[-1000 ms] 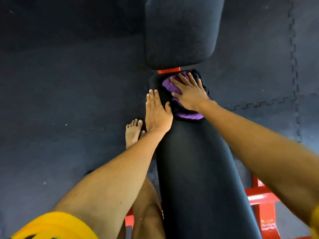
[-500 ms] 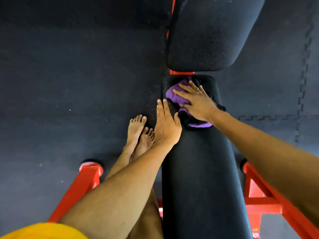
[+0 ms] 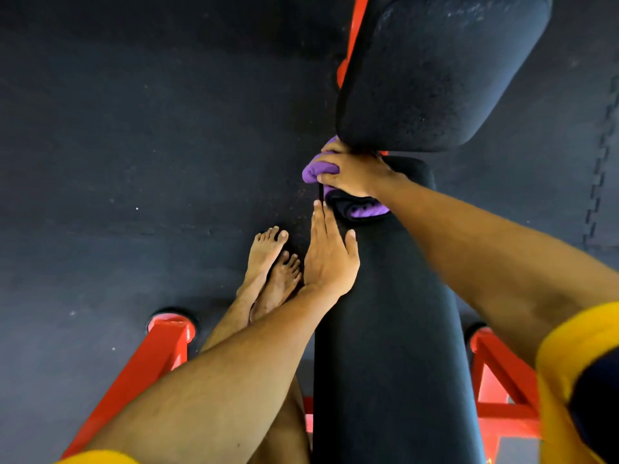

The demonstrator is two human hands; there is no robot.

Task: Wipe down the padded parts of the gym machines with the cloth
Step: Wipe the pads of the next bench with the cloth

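Observation:
A long black bench pad runs up the middle of the view. A second, shorter black pad stands beyond it, across a narrow gap. My right hand grips a purple cloth at the far left corner of the long pad, fingers curled over the pad's edge. Part of the cloth shows below my wrist. My left hand rests flat on the left side of the long pad, fingers straight, just behind the cloth.
Red steel frame legs stick out left and right under the bench. My bare feet stand on the dark rubber floor mats just left of the pad. A red post runs beside the far pad.
My right hand has slid the cloth from the top of the pad to its far left corner and curled round it. My left hand stays flat on the pad.

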